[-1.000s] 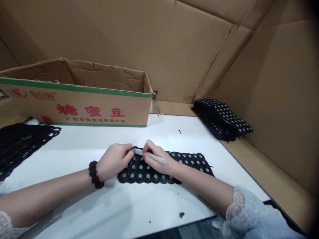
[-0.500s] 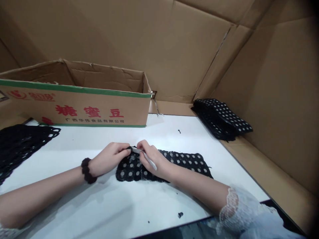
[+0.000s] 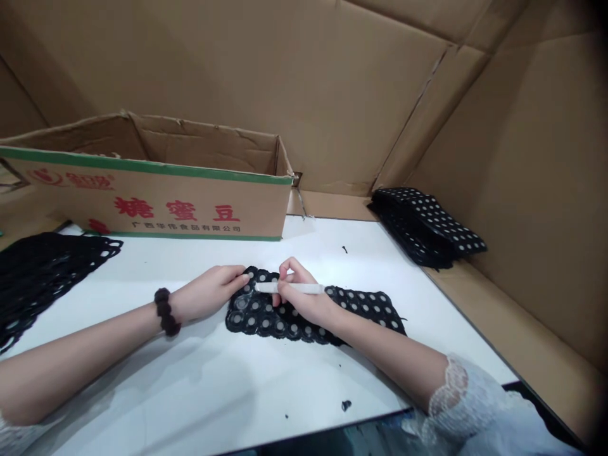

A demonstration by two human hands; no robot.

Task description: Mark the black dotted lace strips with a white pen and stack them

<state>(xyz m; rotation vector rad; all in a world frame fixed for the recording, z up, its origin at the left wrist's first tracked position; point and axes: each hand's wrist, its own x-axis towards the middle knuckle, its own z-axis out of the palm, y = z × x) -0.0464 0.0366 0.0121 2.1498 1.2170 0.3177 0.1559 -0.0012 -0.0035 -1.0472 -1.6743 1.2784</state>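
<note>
A black strip with rows of pale round dots point(image 3: 266, 325) lies across the white table, its left end slightly raised. My left hand point(image 3: 209, 291) is closed on the strip's upper left corner, thumb on top and fingers underneath. Between the thumb and fingers of my right hand point(image 3: 304, 294) is a slim white pen-like tool point(image 3: 308, 289), held almost level. Its left tip is over the strip near my left thumb; whether it touches cannot be made out. My right hand covers part of the strip's middle.
Behind my hands stands an open cardboard box point(image 3: 190, 199) with red lettering. Black net-like pieces point(image 3: 42, 272) lie at the left. A folded pile of dotted black pieces point(image 3: 427, 221) rests at the right by a cardboard wall point(image 3: 536, 190). Small black scraps point(image 3: 346, 405) lie near the front edge.
The white tool has turned from a slant to nearly level, and my right hand has moved slightly right. The strip's left end has risen a little in my left hand.
</note>
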